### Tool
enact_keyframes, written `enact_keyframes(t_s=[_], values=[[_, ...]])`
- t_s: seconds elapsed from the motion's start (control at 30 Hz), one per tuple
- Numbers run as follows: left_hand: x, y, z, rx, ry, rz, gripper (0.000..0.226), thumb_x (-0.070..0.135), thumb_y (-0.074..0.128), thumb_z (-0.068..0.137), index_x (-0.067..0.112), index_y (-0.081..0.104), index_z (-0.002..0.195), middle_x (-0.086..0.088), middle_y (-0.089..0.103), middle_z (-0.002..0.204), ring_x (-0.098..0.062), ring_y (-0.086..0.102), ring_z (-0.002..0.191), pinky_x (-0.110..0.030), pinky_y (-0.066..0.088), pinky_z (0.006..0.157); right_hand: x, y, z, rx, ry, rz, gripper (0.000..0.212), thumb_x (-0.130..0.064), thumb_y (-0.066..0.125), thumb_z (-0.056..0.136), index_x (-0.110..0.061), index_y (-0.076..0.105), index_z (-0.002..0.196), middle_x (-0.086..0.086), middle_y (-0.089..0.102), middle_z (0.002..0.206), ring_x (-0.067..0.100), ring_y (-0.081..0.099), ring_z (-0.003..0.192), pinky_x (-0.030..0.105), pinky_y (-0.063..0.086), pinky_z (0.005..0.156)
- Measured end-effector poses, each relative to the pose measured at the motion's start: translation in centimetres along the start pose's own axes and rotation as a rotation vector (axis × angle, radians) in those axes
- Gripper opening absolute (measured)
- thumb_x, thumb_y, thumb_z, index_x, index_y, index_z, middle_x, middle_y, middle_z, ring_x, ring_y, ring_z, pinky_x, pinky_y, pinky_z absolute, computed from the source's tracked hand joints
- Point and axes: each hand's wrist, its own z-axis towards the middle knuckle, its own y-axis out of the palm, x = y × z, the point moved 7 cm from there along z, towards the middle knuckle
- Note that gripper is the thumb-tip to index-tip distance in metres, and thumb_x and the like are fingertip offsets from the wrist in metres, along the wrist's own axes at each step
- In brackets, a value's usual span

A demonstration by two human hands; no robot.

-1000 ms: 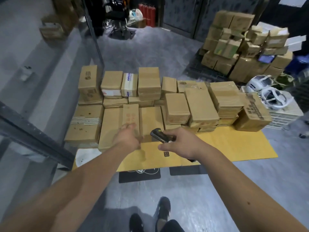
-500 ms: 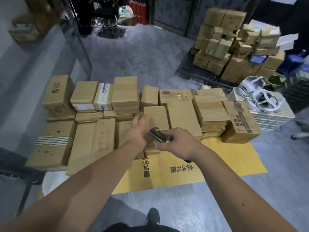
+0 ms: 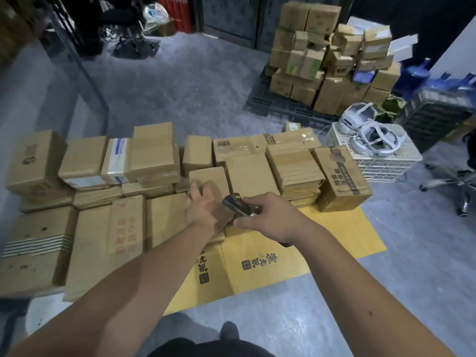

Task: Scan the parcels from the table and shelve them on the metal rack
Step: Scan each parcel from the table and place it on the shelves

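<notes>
At your nine o'clock, low in view, a large carton with white stripes (image 3: 38,243) lies flat at the table's left end, and just beside it lies a long carton printed with red characters (image 3: 108,243). Behind them, toward ten and eleven o'clock, smaller parcels sit in a back row, among them a white-labelled box (image 3: 116,161).

Your left hand (image 3: 206,207) reaches out to twelve o'clock and rests on the small brown parcel (image 3: 208,177) that sits on top of the stack. The fingers lie over its near edge, loosely bent; whether they grip it you cannot tell from this angle.

Just to the right, your right hand (image 3: 270,217) holds the black scanner (image 3: 237,206), fingers and thumb curled around it, its head pointing left toward your left hand and touching it or nearly so.

Beneath both hands a yellow cardboard sheet (image 3: 322,240) with black characters covers the table.

At one o'clock a tilted carton with dark print (image 3: 340,176) stands at the row's right end. Beyond it, at two o'clock, a white crate (image 3: 386,161) carries white headsets (image 3: 371,135). Farther back, a heap of boxes (image 3: 329,63) rests on a black pallet (image 3: 273,104).
</notes>
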Motion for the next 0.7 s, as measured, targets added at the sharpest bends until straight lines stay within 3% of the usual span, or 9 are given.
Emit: enact_keyframes(t_s=[0.13, 0.3, 0.4, 0.53, 0.7], values=[[-1.3, -1.2, -0.9, 0.054, 0.034, -0.050, 0.090, 0.048, 0.073, 0.082, 0.034, 0.026, 0.158, 0.007, 0.003, 0.170, -0.033, 0.021, 0.151, -0.051, 0.037, 0.117, -0.6, 0.8, 0.8, -0.007, -0.022, -0.010, 0.052, -0.056, 0.077, 0.086, -0.034, 0.072, 0.133, -0.016, 0.057, 0.077, 0.003, 0.052, 0.054, 0.023, 0.039, 0.055], [-5.5, -3.5, -2.2, 0.114, 0.057, -0.015, 0.102, 0.059, 0.078, 0.077, 0.034, 0.023, 0.159, 0.012, 0.000, 0.169, -0.031, 0.020, 0.152, -0.050, 0.039, 0.116, -2.5, 2.7, 1.5, -0.054, -0.058, -0.142, 0.078, -0.057, 0.078, 0.086, -0.028, 0.055, 0.155, -0.004, 0.064, 0.114, 0.006, 0.061, 0.074, 0.026, 0.044, 0.060], [-8.6, -5.1, -3.5, 0.147, 0.011, 0.018, 0.103, 0.065, 0.075, 0.076, 0.037, 0.021, 0.159, 0.012, 0.000, 0.170, -0.030, 0.020, 0.153, -0.050, 0.038, 0.117, -3.6, 4.3, 1.5, -0.105, -0.096, -0.173, 0.077, -0.055, 0.079, 0.087, -0.030, 0.054, 0.155, -0.002, 0.067, 0.128, 0.014, 0.066, 0.093, 0.031, 0.056, 0.080], [-12.5, -6.4, -5.1, 0.149, -0.021, 0.039, 0.103, 0.061, 0.076, 0.075, 0.039, 0.021, 0.159, 0.012, 0.001, 0.170, -0.034, 0.019, 0.153, -0.054, 0.032, 0.121, -5.6, 6.9, 1.2, -0.171, -0.134, -0.200, 0.083, -0.054, 0.080, 0.087, -0.035, 0.045, 0.160, -0.005, 0.059, 0.149, 0.020, 0.063, 0.120, 0.037, 0.054, 0.101], [-17.2, -8.1, -5.9, 0.162, -0.041, -0.048, 0.101, 0.062, 0.076, 0.079, 0.035, 0.024, 0.161, 0.008, 0.004, 0.172, -0.030, 0.018, 0.155, -0.051, 0.030, 0.123, -8.2, 10.2, 0.8, -0.222, -0.181, -0.447, 0.084, -0.059, 0.072, 0.090, -0.038, 0.037, 0.163, -0.005, 0.059, 0.146, 0.022, 0.060, 0.123, 0.039, 0.056, 0.097]])
